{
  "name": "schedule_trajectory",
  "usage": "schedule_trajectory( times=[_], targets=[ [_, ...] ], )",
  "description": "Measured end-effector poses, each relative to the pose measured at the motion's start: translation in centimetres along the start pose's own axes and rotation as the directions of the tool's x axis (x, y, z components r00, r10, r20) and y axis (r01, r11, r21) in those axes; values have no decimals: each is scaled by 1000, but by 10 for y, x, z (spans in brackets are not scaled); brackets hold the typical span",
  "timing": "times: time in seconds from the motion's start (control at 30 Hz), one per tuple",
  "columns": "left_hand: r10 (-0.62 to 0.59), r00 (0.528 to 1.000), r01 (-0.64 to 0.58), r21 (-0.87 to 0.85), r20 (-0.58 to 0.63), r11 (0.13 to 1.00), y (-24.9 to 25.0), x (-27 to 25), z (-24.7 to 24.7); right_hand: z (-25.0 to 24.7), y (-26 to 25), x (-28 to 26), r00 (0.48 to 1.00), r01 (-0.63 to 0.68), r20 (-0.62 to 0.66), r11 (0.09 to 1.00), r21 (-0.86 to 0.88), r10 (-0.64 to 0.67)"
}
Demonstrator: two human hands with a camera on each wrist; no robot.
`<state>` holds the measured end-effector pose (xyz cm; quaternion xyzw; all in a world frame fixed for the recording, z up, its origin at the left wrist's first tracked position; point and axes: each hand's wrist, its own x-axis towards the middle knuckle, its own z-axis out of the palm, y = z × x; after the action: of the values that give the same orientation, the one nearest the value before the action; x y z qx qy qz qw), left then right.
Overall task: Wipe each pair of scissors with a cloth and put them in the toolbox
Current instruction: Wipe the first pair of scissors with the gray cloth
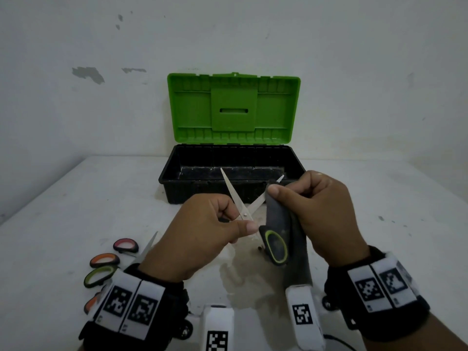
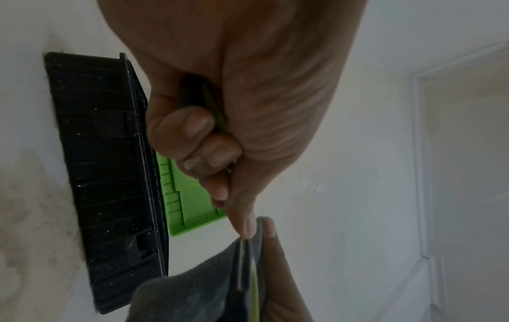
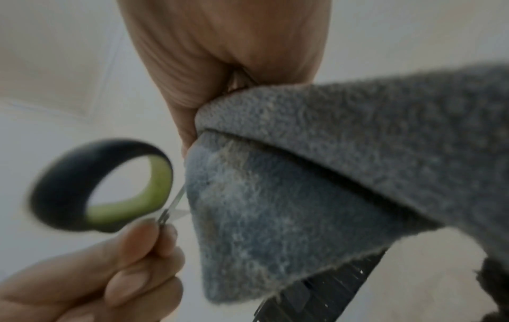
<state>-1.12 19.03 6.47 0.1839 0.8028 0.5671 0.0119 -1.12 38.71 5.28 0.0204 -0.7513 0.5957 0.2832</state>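
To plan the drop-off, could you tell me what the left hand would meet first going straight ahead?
Probably the front wall of the open black toolbox; the left hand points the scissors toward it, though depth is unclear.

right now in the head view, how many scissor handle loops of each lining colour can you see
pink loop: 1
orange loops: 2, one partly hidden
green loops: 2
total: 5

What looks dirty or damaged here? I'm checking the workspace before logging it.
The white table has a brownish stain below the hands, and the white wall shows grey patches of chipped paint.
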Motion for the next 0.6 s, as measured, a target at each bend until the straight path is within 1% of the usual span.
schedule_trajectory(
  times=[0.1,0.17,0.23,0.3,0.43,0.5,0.6],
  targets=[
    [6,1000,-6,20,8,1000,1,0,-1,5,-3,-10,996,0,94,999,-32,3],
    [15,1000,-16,46,12,999,1,-1,-1,4,-2,-10,994,-21,109,1000,-22,24],
    [26,1000,-26,61,3,998,1,-1,1,0,-1,-5,994,-46,97,999,11,45],
    [36,999,-35,92,-8,995,0,0,2,-4,0,0,996,-66,68,997,33,63],
    [32,999,-28,164,-22,986,-4,2,4,-11,2,12,998,-65,-10,997,35,65],
    [13,1000,-12,154,-4,988,-6,2,5,-16,8,19,995,-66,-69,997,32,68],
    [-24,999,19,108,41,994,-6,1,3,-28,19,25,981,-109,-146,987,115,125]
  ],
)
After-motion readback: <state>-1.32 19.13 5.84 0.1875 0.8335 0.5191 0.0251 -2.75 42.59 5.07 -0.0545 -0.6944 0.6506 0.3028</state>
